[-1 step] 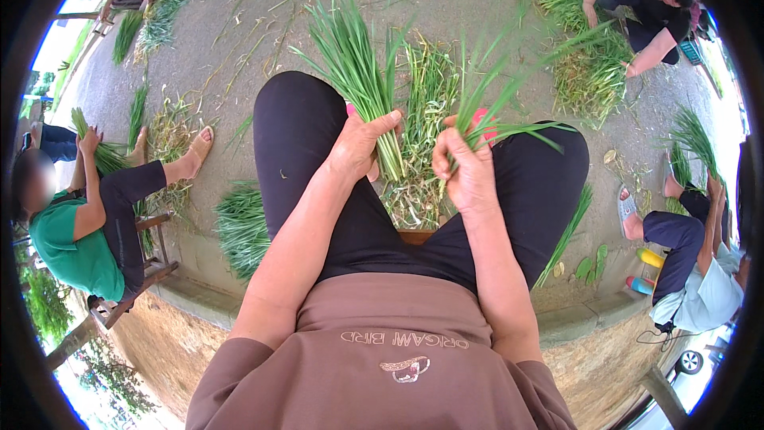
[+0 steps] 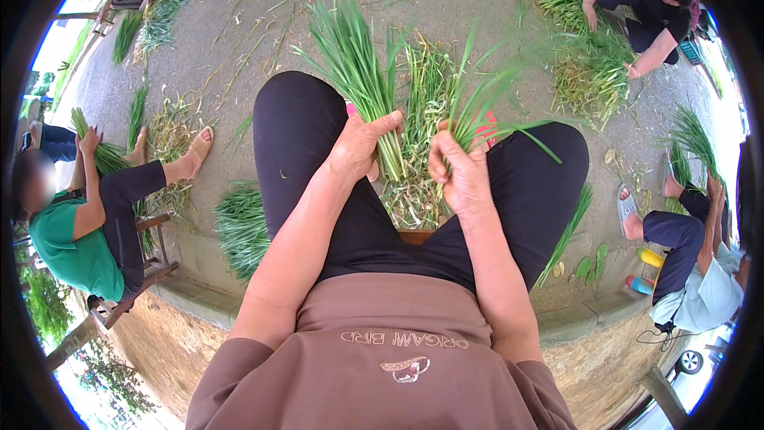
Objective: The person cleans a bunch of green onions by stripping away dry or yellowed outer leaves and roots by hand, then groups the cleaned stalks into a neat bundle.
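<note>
My left hand [image 2: 356,145] is closed around a thick bunch of garlic chives [image 2: 344,52], its thumb lying across the pale stem ends. The green leaves fan upward and away over the pavement. To its right, my right hand [image 2: 460,171] is closed on a smaller, looser bunch of chives [image 2: 475,103], whose leaves are spread out and partly blurred. Both hands are held between my knees, a short gap apart. Beyond and between them lies a heap of untrimmed chives [image 2: 430,84] on the ground, with pale trimmings [image 2: 414,203] nearer to me.
A pile of chives [image 2: 243,227] lies beside my left knee. More chives [image 2: 563,239] lie past my right knee. Co-workers sit around: one in green [image 2: 76,239] at left, one in black [image 2: 633,12] at far right, one in pale blue [image 2: 704,287] at right.
My right hand has shifted slightly left, toward the left hand, and its loose leaves have swung. My left hand stays in place. The far-right co-worker's hands have moved slightly.
</note>
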{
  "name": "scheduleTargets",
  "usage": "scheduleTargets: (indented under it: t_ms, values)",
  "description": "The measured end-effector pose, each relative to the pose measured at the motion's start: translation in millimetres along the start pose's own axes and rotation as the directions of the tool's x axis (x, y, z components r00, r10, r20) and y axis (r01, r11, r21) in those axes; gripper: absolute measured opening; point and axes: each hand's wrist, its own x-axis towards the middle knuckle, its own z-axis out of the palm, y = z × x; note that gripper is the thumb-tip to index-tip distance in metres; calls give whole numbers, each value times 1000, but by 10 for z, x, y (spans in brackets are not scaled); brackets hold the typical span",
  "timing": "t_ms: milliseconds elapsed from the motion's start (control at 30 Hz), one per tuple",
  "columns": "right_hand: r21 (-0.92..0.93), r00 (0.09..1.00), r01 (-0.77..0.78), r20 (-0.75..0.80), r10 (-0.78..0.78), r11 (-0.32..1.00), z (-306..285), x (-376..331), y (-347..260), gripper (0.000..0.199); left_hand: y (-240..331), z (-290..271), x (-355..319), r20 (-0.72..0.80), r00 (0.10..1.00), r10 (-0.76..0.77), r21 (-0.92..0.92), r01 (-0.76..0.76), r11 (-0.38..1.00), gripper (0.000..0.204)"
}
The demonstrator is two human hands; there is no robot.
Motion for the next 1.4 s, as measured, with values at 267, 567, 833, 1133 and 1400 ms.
scheduleTargets:
  t_ms: [267,567,833,1133,1400]
  values:
    - [-383,998,7,60,18,924,73,-3,216,20,148,174,-183,285,958,-22,-58,40,998,34]
    - [-199,991,-130,3,133,971,-47,19,127,20,132,160,-149,260,965,-32,-60,49,997,29]
    - [-180,983,-183,-3,185,967,-37,25,98,16,61,149,-96,235,972,27,-4,-27,1000,24]
    - [86,973,231,-35,-228,969,-29,81,39,10,43,48,-56,150,988,-38,-56,47,997,32]
    - [-68,989,-100,-114,92,993,-82,61,81,13,111,126,-106,167,984,-59,-102,76,992,35]
